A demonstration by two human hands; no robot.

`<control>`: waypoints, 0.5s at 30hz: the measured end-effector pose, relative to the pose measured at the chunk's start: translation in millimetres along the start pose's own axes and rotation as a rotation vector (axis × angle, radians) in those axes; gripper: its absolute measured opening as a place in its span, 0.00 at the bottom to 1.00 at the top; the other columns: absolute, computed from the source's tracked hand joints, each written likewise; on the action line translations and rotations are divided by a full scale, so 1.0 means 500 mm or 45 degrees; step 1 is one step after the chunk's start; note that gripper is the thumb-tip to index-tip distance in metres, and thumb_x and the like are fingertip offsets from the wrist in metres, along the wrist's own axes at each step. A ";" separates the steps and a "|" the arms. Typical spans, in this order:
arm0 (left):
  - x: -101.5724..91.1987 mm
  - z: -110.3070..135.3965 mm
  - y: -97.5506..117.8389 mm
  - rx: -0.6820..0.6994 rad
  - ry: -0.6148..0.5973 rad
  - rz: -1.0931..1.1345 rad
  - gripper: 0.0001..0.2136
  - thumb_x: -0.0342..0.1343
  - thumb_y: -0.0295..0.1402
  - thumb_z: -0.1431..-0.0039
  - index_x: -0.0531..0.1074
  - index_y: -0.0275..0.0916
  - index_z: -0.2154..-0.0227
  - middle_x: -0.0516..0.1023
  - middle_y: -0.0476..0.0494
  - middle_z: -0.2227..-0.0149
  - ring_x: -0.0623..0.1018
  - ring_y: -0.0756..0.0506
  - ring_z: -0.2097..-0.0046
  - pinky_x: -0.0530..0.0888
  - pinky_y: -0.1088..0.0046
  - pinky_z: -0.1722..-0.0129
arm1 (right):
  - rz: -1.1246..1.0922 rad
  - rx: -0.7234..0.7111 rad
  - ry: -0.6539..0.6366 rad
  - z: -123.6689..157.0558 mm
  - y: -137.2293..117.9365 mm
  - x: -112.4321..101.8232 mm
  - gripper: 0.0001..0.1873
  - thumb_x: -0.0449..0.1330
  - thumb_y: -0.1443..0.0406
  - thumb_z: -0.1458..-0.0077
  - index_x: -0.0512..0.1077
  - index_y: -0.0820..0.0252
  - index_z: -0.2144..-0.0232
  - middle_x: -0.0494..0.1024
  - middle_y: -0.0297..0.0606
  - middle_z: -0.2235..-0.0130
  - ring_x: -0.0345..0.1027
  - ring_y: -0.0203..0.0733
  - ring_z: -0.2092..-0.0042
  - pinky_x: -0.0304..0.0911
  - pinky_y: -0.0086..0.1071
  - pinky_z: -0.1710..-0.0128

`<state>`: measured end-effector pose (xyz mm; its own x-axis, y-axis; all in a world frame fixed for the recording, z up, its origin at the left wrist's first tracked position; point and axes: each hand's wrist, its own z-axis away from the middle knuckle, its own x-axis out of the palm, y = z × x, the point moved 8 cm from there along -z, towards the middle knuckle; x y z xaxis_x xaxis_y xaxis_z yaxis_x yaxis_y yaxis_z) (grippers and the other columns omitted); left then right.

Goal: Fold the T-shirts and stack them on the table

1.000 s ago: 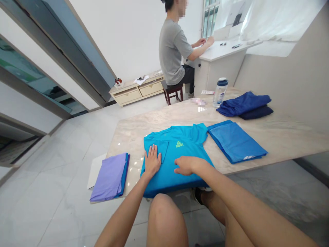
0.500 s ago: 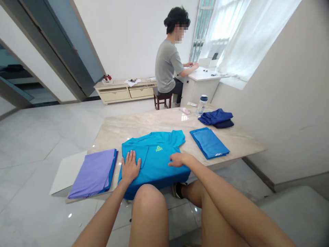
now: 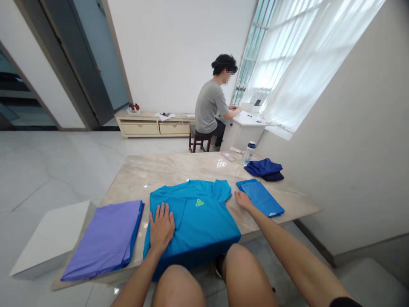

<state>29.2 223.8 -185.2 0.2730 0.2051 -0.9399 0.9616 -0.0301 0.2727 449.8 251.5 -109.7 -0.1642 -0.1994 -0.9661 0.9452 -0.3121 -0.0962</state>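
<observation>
On a stone-topped table, a T-shirt lies at twelve o'clock, with a folded garment at ten and a folded shirt at one. Beyond, at one o'clock, stand a bottle and a clothes pile. Farther back, a person sits at a desk.

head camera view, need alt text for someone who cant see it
A person's left hand lies flat on a turquoise T-shirt on a marble table, while the right hand is at the edge of a folded blue garment. A folded purple garment lies to the left, and another person sits at a white desk in the background.
</observation>
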 end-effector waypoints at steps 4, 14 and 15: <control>0.008 -0.002 -0.003 0.009 0.002 0.098 0.31 0.40 0.40 0.24 0.63 0.43 0.22 0.63 0.35 0.22 0.58 0.33 0.20 0.44 0.41 0.19 | -0.144 0.106 0.019 -0.048 -0.010 0.030 0.40 0.34 0.56 0.19 0.81 0.78 0.42 0.82 0.67 0.41 0.78 0.59 0.38 0.69 0.37 0.44; -0.003 -0.004 0.028 0.037 -0.033 0.058 0.30 0.41 0.39 0.23 0.66 0.36 0.24 0.60 0.30 0.22 0.59 0.29 0.20 0.48 0.35 0.21 | -0.384 0.205 0.100 -0.223 -0.034 0.062 0.24 0.63 0.59 0.32 0.83 0.80 0.50 0.82 0.72 0.46 0.77 0.65 0.41 0.68 0.40 0.46; -0.007 -0.002 0.030 0.036 -0.028 0.039 0.30 0.40 0.39 0.22 0.66 0.36 0.24 0.61 0.31 0.22 0.59 0.30 0.20 0.49 0.35 0.21 | -0.437 0.193 0.132 -0.233 -0.029 0.060 0.20 0.64 0.61 0.33 0.83 0.78 0.53 0.84 0.68 0.49 0.78 0.63 0.43 0.69 0.39 0.48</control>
<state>42.6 223.6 -177.7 0.3029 0.1819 -0.9355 0.9530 -0.0637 0.2962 464.2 358.2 -165.2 -0.4270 0.0330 -0.9037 0.7865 -0.4796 -0.3891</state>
